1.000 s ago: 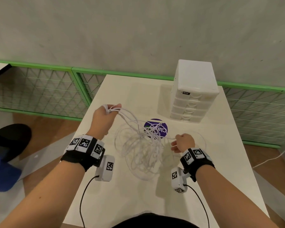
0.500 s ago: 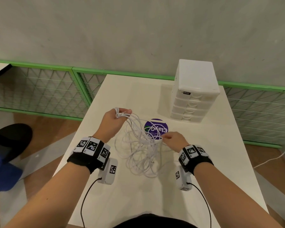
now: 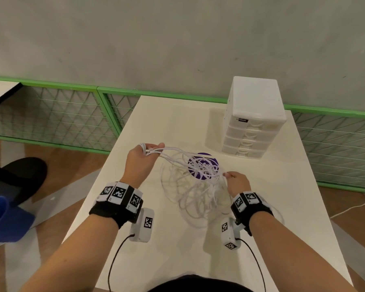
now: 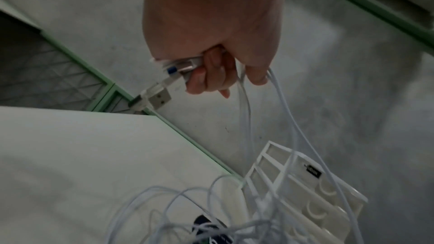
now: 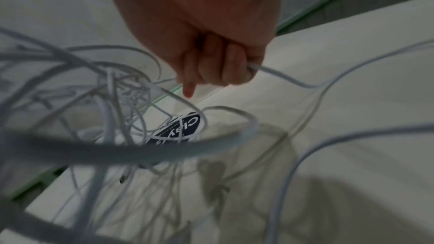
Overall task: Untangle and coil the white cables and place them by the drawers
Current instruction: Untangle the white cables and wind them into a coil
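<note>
A tangle of thin white cables (image 3: 196,186) hangs in loose loops between my two hands above the white table (image 3: 282,218). My left hand (image 3: 143,157) is raised at the left and grips several cable ends; the left wrist view shows its fingers (image 4: 211,73) curled round USB plugs (image 4: 157,97). My right hand (image 3: 234,182), lower and to the right, pinches one strand (image 5: 277,73) drawn out of the white cables (image 5: 112,103). The white drawers (image 3: 253,121) stand at the back right of the table, apart from both hands.
A round purple sticker (image 3: 202,165) lies on the table under the tangle. Green-framed wire mesh panels (image 3: 57,114) run along the wall behind and to the left. A dark chair seat (image 3: 15,175) and a blue object (image 3: 6,220) lie left of the table.
My right hand went in to the middle of the tangle, took a strand and drew it back right. My left hand swung right, then back left and higher, with the cable ends.
</note>
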